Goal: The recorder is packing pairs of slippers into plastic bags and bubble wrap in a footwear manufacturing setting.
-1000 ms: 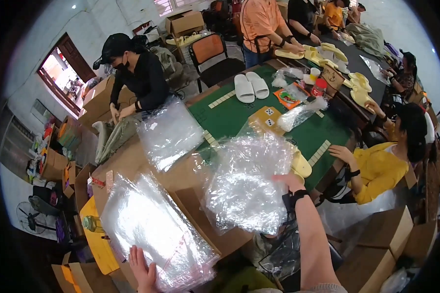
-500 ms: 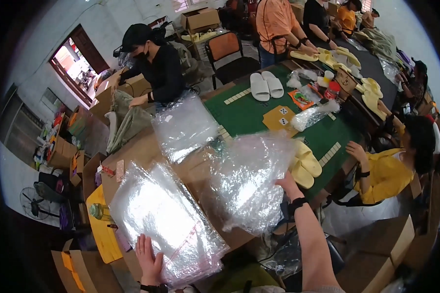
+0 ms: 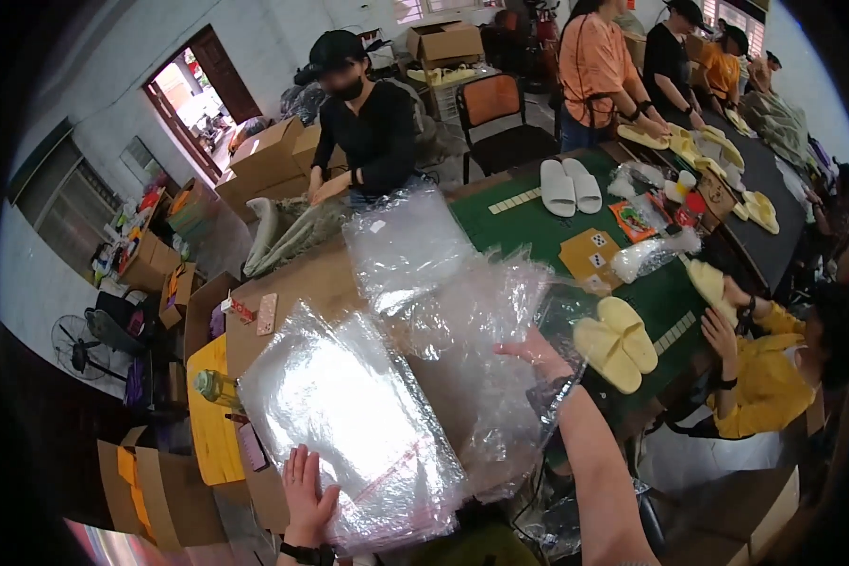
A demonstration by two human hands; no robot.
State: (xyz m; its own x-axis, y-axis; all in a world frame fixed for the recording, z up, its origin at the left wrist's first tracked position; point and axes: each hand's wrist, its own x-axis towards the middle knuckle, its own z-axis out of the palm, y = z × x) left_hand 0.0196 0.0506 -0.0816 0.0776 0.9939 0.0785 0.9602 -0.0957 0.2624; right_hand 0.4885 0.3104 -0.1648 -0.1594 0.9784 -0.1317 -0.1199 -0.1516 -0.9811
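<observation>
My left hand [image 3: 309, 495] lies with fingers stretched out on the near left edge of a stack of shiny clear plastic bags [image 3: 349, 415]. My right hand [image 3: 536, 357] is over loose, crumpled clear plastic bags [image 3: 491, 311] to the right of the stack. Its thumb points left, apart from the fingers, which are partly hidden by plastic. Some film drapes around my right wrist. Just right of that hand, a pair of yellow slippers [image 3: 616, 344] rests on the green table top. Another pile of clear bags [image 3: 410, 247] lies beyond the stack.
White slippers [image 3: 571, 187] and snack packets [image 3: 637, 219] lie farther back on the table. A person in yellow [image 3: 769, 368] sits at the right; one in black [image 3: 368, 132] stands at far left. Cardboard boxes [image 3: 174, 495] and a yellow stool [image 3: 212, 424] flank the left side.
My view has swung left. The loose bags by my right hand have shifted and spread lower, uncovering the yellow slippers more. The seated person in yellow now holds a yellow slipper.
</observation>
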